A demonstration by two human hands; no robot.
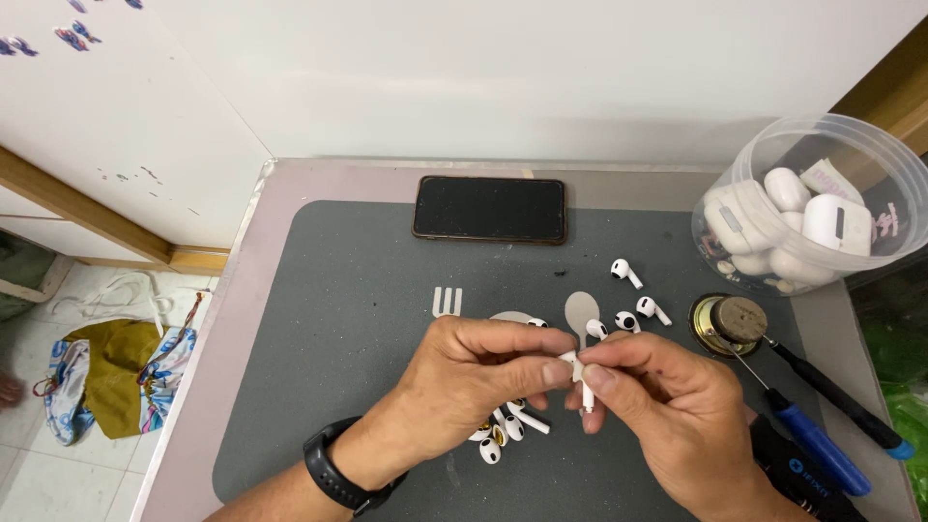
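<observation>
Both hands are meeting over the middle of the grey mat (319, 290), toward its near edge. The left hand (474, 372), a black wristband (333, 474) on its wrist, is pinching the head end of a white earbud (583, 382) between thumb and forefinger; the right hand (667, 396) is pinching the same earbud from the other side, fingertips pressed together around the stem, which is pointing down toward the mat. Whether the shell is already parting cannot be told; the fingers are covering the seam. Beneath the left hand a cluster of earbud pieces (507, 430) is lying on the mat: stems and heads apart from each other, so some units look taken apart already. Just beyond the hands four more earbuds (633, 295) are lying loose and whole, apparently not yet handled. A small round speaker part (727, 324) is sitting near the mat's right edge, with a black-handled tool (841, 401) and a blue-handled screwdriver (817, 447) lying beside it toward the near right corner, neither one in hand. A clear plastic tub (764, 193) is standing at the far right corner, holding white charging cases. A black phone (489, 209) is lying face-up, screen dark, at the far edge of the mat. Judging from this layout, the work is partway: one piece in the fingers, a few done, several waiting. On the floor to the left, bundled cloth (116, 377) is lying against the tiles.
</observation>
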